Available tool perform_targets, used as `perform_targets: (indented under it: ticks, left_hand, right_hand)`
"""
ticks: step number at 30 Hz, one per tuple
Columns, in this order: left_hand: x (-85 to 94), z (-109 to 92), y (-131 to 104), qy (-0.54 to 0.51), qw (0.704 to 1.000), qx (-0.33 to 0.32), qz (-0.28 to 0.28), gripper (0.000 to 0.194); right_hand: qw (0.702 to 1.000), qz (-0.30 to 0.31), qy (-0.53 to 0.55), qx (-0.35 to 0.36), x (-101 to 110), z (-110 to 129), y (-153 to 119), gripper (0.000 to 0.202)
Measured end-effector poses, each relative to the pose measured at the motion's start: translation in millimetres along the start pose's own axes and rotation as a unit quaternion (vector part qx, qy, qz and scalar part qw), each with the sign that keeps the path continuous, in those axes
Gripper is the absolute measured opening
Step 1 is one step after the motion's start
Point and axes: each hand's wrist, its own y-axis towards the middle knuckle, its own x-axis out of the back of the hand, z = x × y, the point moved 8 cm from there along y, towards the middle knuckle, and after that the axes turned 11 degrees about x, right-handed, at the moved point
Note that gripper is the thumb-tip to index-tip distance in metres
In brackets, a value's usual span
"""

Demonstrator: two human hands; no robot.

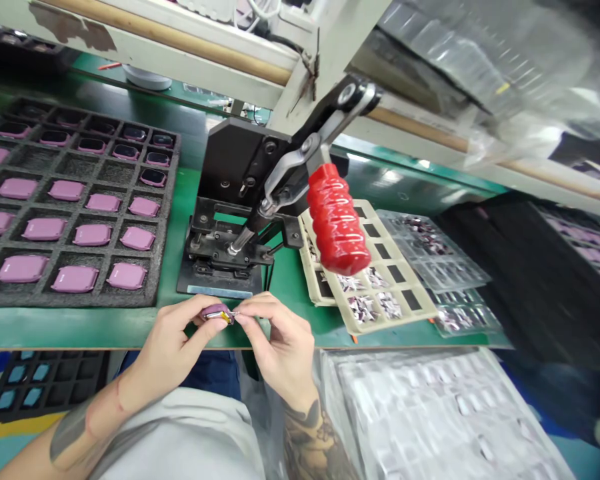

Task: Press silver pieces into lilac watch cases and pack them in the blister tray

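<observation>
My left hand (183,340) grips a small purple watch case (213,309) between thumb and fingers, just over the bench's front edge. A bit of yellow shows on the side of the case facing me. At the right end of the case, the thumb and forefinger of my right hand (275,333) are pinched together; a tiny light-coloured piece seems to be between them, too small to name. Directly behind my hands stands a black toggle-clamp press (230,247) with a red ribbed handle (337,220) angled down to the right.
On the left lies a black foam tray (167,200) with purple watch cases in its pockets. Cream compartment trays (425,315) with small parts and clear plastic trays (473,267) are at the right. Wrapped trays (430,413) sit below the bench edge; a shelf beam (180,47) crosses behind.
</observation>
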Motion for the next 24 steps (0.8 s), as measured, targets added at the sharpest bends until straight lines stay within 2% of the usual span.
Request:
perform_targets:
  ticks: [3,6,10,15,24]
  left_hand:
    - [-0.4,1,-2,0.013,1.0,-0.004,-0.009,0.014]
    - [0.4,5,-1,-0.021,1.0,0.016,-0.01,0.021]
    - [3.5,7,2,-0.095,0.995,0.029,-0.01,0.026]
    - [4.9,9,5,-0.151,0.987,0.055,-0.015,0.027]
    - [4.0,6,3,-0.128,0.991,0.036,-0.019,0.025]
  right_hand:
    - [1.0,-0.008,-0.005,0.019,0,3,2,0.026]
    - [1.0,-0.01,-0.004,-0.003,-8,-1,-3,0.029]
    - [0.999,0.004,-0.004,-0.033,-29,-9,-15,0.049]
    - [0.998,-0.008,-0.056,0.002,-39,-5,-20,0.053]
    - [0.993,-0.015,-0.101,0.057,-40,4,-19,0.06]
